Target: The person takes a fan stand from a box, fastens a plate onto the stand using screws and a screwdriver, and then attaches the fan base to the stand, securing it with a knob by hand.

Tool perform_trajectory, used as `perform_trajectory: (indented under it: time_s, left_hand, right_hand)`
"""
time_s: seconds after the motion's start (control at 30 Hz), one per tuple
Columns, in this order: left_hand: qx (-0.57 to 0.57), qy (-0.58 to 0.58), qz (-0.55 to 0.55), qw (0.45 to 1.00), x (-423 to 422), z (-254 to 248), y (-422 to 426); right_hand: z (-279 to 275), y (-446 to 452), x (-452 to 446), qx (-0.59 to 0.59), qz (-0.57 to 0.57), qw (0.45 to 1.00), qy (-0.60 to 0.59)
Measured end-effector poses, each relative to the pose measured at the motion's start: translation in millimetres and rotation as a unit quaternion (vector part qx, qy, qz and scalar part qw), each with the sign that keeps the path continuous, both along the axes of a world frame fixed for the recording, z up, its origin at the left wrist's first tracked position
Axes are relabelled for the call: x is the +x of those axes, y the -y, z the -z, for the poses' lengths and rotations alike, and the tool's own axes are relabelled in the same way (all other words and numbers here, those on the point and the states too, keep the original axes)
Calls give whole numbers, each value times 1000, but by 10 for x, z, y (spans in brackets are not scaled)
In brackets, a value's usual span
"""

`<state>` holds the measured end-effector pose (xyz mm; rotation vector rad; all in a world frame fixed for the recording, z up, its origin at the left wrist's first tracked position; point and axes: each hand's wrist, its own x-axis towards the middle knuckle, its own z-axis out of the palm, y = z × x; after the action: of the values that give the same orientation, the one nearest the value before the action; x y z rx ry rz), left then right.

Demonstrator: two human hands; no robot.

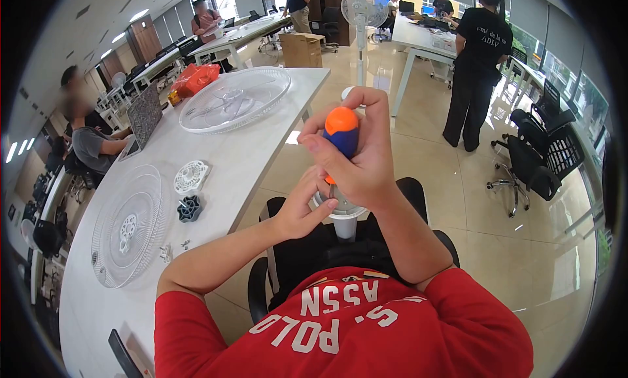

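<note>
Screwdriver, orange-and-blue handle, out in front of the chest, above the lap. Long axis steep: orange cap up toward the camera, shaft down toward a round white housing on a white pole. Key relation: tool above, housing below, roughly in line; can't tell whether touching, tip hidden. Right hand higher, curled round the handle, thumb along its side. Left hand lower, nearer the housing, thumb and fingers drawn in by the shaft; can't tell whether pinching it or a small part. Off to the left, on the white table: dark lobed knob just beside a white lattice plate, small loose bits nearer the body, clear fan guard farther left, second clear round piece toward the far end. Beyond: laptop, seated person, standing fan.
</note>
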<state>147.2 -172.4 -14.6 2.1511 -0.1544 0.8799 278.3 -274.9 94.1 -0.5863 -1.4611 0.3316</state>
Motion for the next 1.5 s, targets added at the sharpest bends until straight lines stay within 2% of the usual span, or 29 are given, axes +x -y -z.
perform_trajectory:
  time_s: [0.03,0.1,0.23,0.3,0.33,0.4,0.53,0.63,0.7,0.73,0.83,0.9,1.03,1.1,1.23,1.3,1.33,1.4,1.5]
  left_hand:
    - [1,0,-1,1000,-7,3,-4]
    - [-21,-36,-14,999,-33,27,1]
    - [-89,-24,12,996,-20,41,47]
    - [-52,-11,1,999,-17,79,25]
    - [-52,-11,1,999,-23,96,14]
    - [-63,-35,5,997,-37,111,7]
    - [-40,-20,5,999,-23,86,44]
    - [4,3,-20,1000,-13,105,39]
    - [-44,-22,-7,999,-36,64,65]
    - [-44,-22,-7,999,-36,80,45]
    - [-2,18,11,1000,-16,117,-13]
    - [-17,9,18,1000,-8,109,-10]
    - [-52,-28,8,998,-36,134,-10]
    - [-27,-7,16,999,-22,117,-12]
    - [-32,-20,29,999,-9,205,-84]
    - [71,15,7,997,9,182,-91]
    - [71,15,7,997,5,182,-94]
    - [50,9,40,998,-12,179,-100]
    - [89,26,9,996,-13,109,-91]
  right_hand:
    - [-10,9,30,1,-1,1000,0]
    - [-39,9,84,-44,-103,993,-43]
    - [-78,1,111,-104,-75,992,18]
    - [-64,-33,55,-29,38,996,70]
    - [-41,-66,37,-29,38,996,70]
    - [12,-121,16,59,61,995,44]
    - [-11,-42,12,47,41,998,32]
    - [-71,64,53,16,39,998,47]
    - [-160,134,72,-92,-31,995,5]
    - [-159,126,67,-92,-31,995,5]
    - [-124,62,39,-60,15,998,2]
    - [-68,-3,31,22,100,995,17]
    - [-45,-21,59,36,145,986,72]
    - [-58,43,-17,-115,30,987,-105]
    - [-42,32,8,-25,120,992,-20]
    - [-92,141,19,-32,56,997,36]
    - [-128,177,48,-32,56,997,36]
    - [-193,225,122,-103,-60,993,12]
    - [-215,256,179,-110,-23,992,48]
